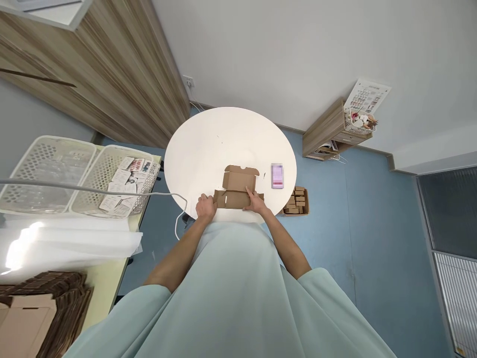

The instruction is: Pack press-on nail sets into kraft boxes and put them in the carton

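A brown cardboard box blank [238, 180], partly unfolded, lies on the white oval table [201, 144] close to my body. Its lid panel with a notched edge points away from me. My left hand [206, 206] is closed at the blank's left end, fingers curled on the side flap. On the right, my right hand [255, 201] rests on the blank with its fingers spread, the index finger reaching over the fold and the thumb near the front edge. A phone [277, 176] with a pinkish screen lies to the right of the blank.
An open carton [305, 204] of small folded boxes stands on the floor right of the table. To the left, white baskets [84, 174] hold cards and clear plastic. Stacked flat cardboard [40, 313] lies nearer me. A white cable [149, 193] crosses from the left.
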`<state>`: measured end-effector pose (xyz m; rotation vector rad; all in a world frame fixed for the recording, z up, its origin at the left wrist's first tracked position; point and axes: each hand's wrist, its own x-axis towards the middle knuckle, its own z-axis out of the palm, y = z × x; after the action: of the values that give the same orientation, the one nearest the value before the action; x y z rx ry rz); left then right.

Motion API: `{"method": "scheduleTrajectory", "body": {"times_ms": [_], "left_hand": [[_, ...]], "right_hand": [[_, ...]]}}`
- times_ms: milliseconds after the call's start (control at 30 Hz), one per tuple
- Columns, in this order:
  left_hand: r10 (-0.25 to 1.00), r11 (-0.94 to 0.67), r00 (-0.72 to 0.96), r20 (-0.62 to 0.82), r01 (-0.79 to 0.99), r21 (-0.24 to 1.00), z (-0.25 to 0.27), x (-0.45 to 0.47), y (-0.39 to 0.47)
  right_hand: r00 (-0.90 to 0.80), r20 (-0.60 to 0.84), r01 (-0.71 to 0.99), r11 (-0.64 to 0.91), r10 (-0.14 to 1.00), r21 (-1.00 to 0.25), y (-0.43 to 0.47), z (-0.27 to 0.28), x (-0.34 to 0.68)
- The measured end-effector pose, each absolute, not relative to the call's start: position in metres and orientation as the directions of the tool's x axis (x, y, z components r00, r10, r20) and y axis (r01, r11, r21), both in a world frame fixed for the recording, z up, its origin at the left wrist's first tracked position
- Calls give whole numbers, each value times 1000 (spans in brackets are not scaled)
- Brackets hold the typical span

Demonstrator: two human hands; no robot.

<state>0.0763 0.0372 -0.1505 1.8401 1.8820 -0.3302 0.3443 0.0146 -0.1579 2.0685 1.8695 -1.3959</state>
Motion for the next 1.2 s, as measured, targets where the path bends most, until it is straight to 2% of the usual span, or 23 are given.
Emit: {"method": "scheduleTrajectory", "body": {"times_ms": [167, 400, 633, 867, 967, 1033, 1100, 1200], "left_hand": [[890, 26, 96, -446, 966, 258, -148, 79, 37], [837, 93, 118, -535, 932, 351, -143, 99, 34], [815, 164, 42, -578, 940, 299, -149, 97, 37], [745, 132, 11, -667, 978, 163, -150, 95, 37], [752, 94, 19, -659, 986, 135, -150, 96, 35], [764, 70, 34, -644, 988, 135, -150, 97, 34], [771, 52, 50, -635, 989, 141, -150, 99, 34], [772, 49, 60, -633, 987, 153, -150, 102, 35]], "right_hand": [[-108, -608, 800, -295, 786, -523, 13, -159, 339], [-99, -612, 820, -285, 784, -497, 12, -165, 321], [-130, -612, 815, -267, 780, -514, 11, -161, 321], [-121, -627, 813, -285, 770, -507, 11, -157, 318], [-105, -584, 804, -277, 805, -526, 4, -154, 322], [-65, -509, 782, -273, 859, -561, -7, -152, 330], [44, -416, 765, -299, 908, -570, -21, -150, 341], [283, -356, 754, -436, 891, -492, -37, -149, 357]]}}
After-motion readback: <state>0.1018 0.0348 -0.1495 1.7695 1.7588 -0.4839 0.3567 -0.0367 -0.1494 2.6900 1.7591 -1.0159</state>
